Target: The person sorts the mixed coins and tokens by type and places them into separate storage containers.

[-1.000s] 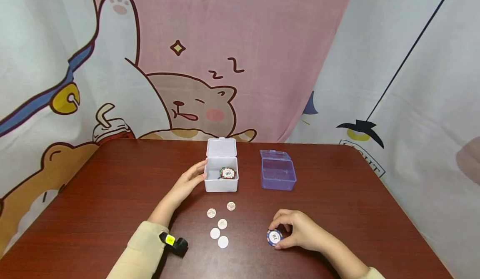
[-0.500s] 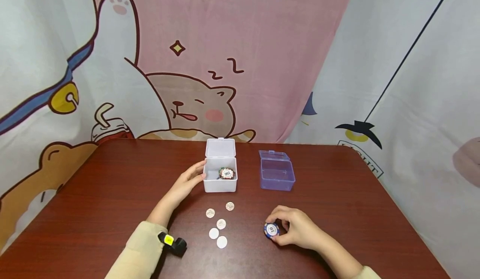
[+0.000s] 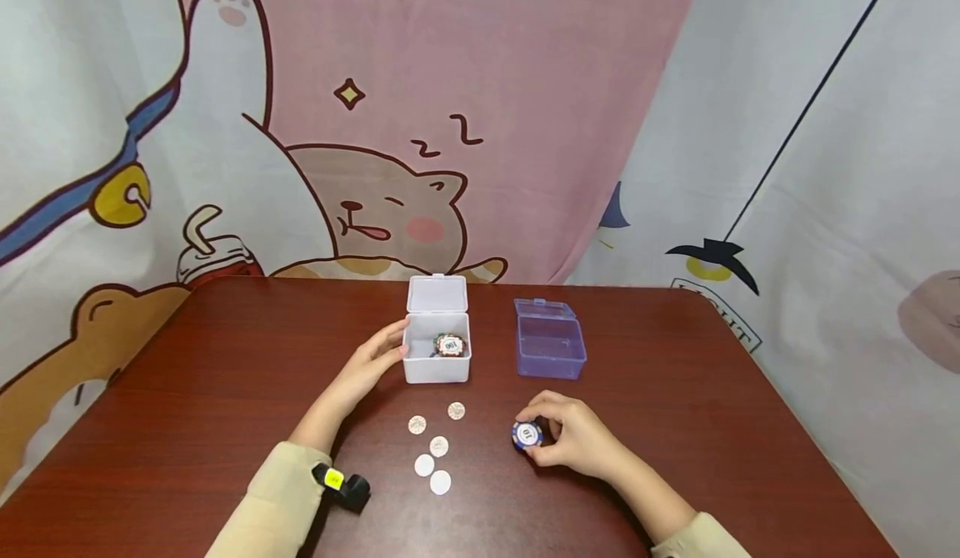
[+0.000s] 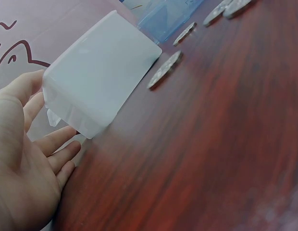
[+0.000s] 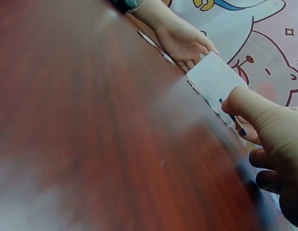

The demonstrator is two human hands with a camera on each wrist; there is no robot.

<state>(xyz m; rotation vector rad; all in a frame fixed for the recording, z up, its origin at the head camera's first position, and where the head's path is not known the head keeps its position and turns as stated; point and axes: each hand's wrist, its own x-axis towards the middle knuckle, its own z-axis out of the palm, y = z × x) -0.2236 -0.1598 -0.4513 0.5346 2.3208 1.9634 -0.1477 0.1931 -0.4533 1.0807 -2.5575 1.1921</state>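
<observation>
Five pale coins point(image 3: 438, 446), loose on table point(image 3: 697, 408). Right hand point(image 3: 573, 434): thumb and fingers pinching blue-edged chip point(image 3: 527, 434), right of coins. Left hand point(image 3: 367, 364): fingers loosely extended, touching side of white box point(image 3: 437, 371), lid raised. Inside: patterned chips point(image 3: 450, 345), count unclear. Beside: open purple box point(image 3: 551, 367). Judged partway: patterned chips boxed; blue-edged chip, coins outside.

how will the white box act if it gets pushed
The white box would probably slide rather than tip, since it sits flat and squat on the table. Looking like thin plastic, it is likely light and fairly stiff. The chips inside might shift, with room beside them.
</observation>
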